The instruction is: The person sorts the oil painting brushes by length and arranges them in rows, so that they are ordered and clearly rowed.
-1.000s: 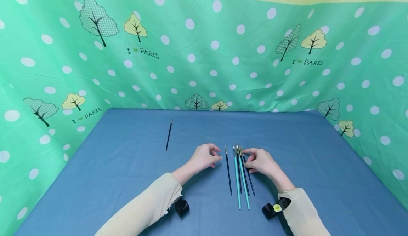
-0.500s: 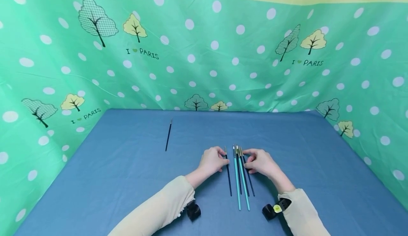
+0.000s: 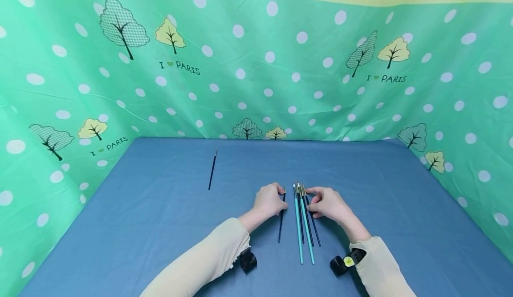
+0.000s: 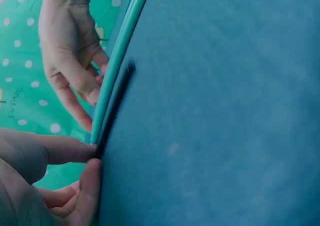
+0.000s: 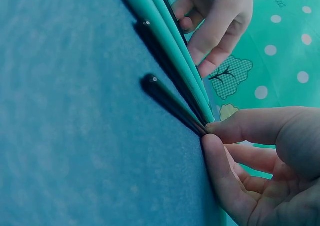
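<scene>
Several paintbrushes, black and teal, lie side by side with bristles pointing away; one is a teal brush (image 3: pixel 298 230). My left hand (image 3: pixel 269 200) pinches a separate black brush (image 3: pixel 280 228) near its bristle end, left of the bunch. In the left wrist view, thumb and finger of the left hand (image 4: pixel 65 176) meet at that dark handle (image 4: pixel 117 98). My right hand (image 3: pixel 328 203) is at the bunch's right side, and in the right wrist view the right hand (image 5: pixel 265 156) pinches the rightmost black brush (image 5: pixel 172 103) near its upper end.
Another black brush (image 3: pixel 213 170) lies apart on the blue tabletop (image 3: pixel 160 190), towards the back left. A green polka-dot cloth (image 3: pixel 256 65) with printed trees hangs behind and at both sides. Black wrist cameras sit below each hand.
My left hand has moved right to the single black brush and pinches it; that brush's lower end has swung left. The right hand has stayed in place at the bunch.
</scene>
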Tool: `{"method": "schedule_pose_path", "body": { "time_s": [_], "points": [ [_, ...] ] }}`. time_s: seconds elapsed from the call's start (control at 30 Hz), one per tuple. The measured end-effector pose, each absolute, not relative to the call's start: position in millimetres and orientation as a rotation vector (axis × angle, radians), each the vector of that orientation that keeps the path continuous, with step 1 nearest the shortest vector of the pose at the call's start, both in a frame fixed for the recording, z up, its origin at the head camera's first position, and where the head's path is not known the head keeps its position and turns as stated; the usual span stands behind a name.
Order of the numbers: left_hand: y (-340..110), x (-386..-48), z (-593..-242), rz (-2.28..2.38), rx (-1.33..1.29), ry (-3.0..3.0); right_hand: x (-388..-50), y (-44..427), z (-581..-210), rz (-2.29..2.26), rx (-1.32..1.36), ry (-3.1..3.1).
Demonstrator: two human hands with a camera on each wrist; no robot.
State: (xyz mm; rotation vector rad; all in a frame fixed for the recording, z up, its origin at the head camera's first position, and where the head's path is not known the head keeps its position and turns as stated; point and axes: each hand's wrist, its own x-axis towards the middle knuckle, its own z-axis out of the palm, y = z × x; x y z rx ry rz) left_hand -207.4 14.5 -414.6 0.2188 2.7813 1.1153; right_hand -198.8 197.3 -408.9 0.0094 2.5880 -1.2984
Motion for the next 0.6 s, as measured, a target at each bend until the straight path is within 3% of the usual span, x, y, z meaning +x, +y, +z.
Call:
{"method": "schedule_pose_path", "body": {
  "time_s": [0.6],
  "points": [
    [8.0, -208.2, -406.0, 0.978, 0.335, 2.834, -199.8, 198.0, -410.4, -1.310, 0.011, 2.582]
  ]
}}
